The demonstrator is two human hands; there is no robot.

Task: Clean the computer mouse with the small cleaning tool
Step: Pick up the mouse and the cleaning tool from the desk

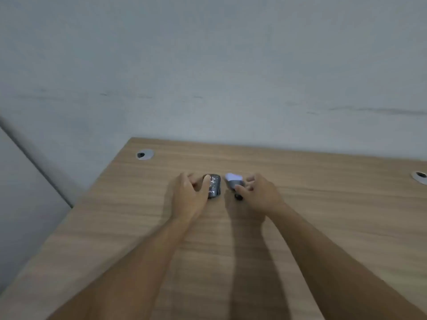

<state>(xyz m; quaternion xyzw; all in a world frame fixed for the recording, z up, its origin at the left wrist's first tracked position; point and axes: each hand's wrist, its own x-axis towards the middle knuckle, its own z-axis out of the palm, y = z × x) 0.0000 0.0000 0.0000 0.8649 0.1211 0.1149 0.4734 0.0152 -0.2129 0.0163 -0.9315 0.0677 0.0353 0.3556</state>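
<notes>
A dark computer mouse (pixel 214 185) with a red and white pattern lies on the wooden desk (pixel 231 239), a little beyond the middle. My left hand (pixel 188 196) grips its left side, fingers curled around it. Just to the right of the mouse is the small cleaning tool (pixel 233 181), grey with a pale white-lilac tip and a black end near the desk. My right hand (pixel 260 195) pinches the tool between thumb and fingers. The picture is blurred, so finer detail of the tool is unclear.
A round metal cable grommet (pixel 144 154) is set in the desk's far left corner and another (pixel 420 176) at the far right. A grey wall (pixel 208 77) stands right behind the desk. The desk's left edge runs diagonally toward me.
</notes>
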